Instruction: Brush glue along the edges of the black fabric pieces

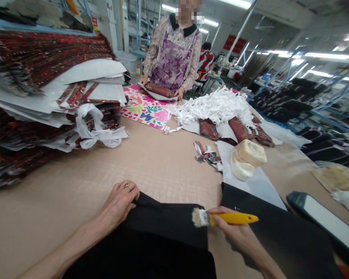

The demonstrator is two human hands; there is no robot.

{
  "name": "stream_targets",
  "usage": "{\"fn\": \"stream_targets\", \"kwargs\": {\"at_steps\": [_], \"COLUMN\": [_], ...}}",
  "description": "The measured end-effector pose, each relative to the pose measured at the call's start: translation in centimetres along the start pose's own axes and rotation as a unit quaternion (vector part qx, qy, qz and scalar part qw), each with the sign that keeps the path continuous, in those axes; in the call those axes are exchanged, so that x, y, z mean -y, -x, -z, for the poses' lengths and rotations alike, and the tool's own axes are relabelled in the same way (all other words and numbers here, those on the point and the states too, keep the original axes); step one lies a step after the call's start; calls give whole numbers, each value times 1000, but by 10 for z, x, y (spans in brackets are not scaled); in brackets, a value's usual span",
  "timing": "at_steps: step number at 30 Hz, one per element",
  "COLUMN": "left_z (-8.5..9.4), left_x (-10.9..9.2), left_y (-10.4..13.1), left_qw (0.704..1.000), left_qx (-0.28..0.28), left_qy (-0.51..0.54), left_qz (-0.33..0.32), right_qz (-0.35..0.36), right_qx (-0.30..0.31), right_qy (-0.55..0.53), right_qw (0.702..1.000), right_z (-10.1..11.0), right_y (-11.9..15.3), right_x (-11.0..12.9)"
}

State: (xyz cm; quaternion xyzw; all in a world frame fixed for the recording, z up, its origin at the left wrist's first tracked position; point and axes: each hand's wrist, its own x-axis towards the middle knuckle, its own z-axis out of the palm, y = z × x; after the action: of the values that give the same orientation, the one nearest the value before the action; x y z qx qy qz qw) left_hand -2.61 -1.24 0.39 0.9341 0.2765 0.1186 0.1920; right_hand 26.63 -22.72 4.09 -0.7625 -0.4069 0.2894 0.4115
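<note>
My right hand (235, 228) is closed around a paintbrush (234, 218) with a yellow handle and pale bristles. The bristles point left, over the right end of a black fabric piece (165, 217); whether they touch it I cannot tell. At that fabric's upper left corner, my left hand (123, 199), with a ring on one finger, pinches the cloth. Another black piece (258, 217) lies to the right, partly behind my right forearm. Beyond it, a cream-coloured tub (250, 153) with a white, paste-like rim stands on a white sheet (267, 186).
Tall stacks of red patterned fabric (46, 54) rise at the left. Patterned scraps (205, 153) and a heap of white strips (215, 104) lie farther back. Across the table (99, 166), a person (174, 58) holds a patterned piece (159, 91). A dark-edged, white-faced object (331, 221) is at the right.
</note>
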Motion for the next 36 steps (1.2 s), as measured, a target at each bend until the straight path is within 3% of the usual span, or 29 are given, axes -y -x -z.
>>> {"fn": "stream_targets", "kwargs": {"at_steps": [3, 5, 8, 11, 13, 15, 18, 21, 24, 27, 32, 36], "left_z": [8, 15, 24, 23, 20, 18, 19, 23, 28, 34, 47, 56], "left_x": [1, 3, 4, 7, 10, 13, 16, 15, 12, 7, -7, -13], "left_y": [-1, -1, 2, 5, 8, 11, 16, 21, 27, 33, 46, 58], "left_qw": [1000, 998, 998, 996, 989, 981, 959, 950, 953, 957, 959, 959], "left_qx": [9, 25, 21, -38, -77, -116, -178, -203, -197, -163, -126, -96], "left_qy": [21, 49, 51, -4, -21, -16, -9, -16, -16, -6, 18, 47], "left_qz": [-4, -3, -14, -79, -121, -156, -220, -236, -229, -239, -252, -261], "right_qz": [-30, -41, 1, 132, 238, 349, 422, 419, 434, 416, 400, 405], "right_qx": [-123, -150, -96, 13, 33, 26, 39, 51, 23, -4, 74, 37], "right_qy": [30, 41, 24, 52, 131, 222, 314, 349, 361, 377, 349, 334], "right_qw": [991, 987, 995, 990, 962, 910, 850, 836, 825, 828, 844, 850], "right_z": [33, 38, 14, -28, -53, -69, -76, -66, -54, -56, -74, -58], "right_y": [14, 19, 16, 4, -5, -14, -23, -24, -15, -1, 8, 13], "right_x": [-13, -7, 8, 14, 10, 1, -20, -44, -55, -37, 12, 1]}}
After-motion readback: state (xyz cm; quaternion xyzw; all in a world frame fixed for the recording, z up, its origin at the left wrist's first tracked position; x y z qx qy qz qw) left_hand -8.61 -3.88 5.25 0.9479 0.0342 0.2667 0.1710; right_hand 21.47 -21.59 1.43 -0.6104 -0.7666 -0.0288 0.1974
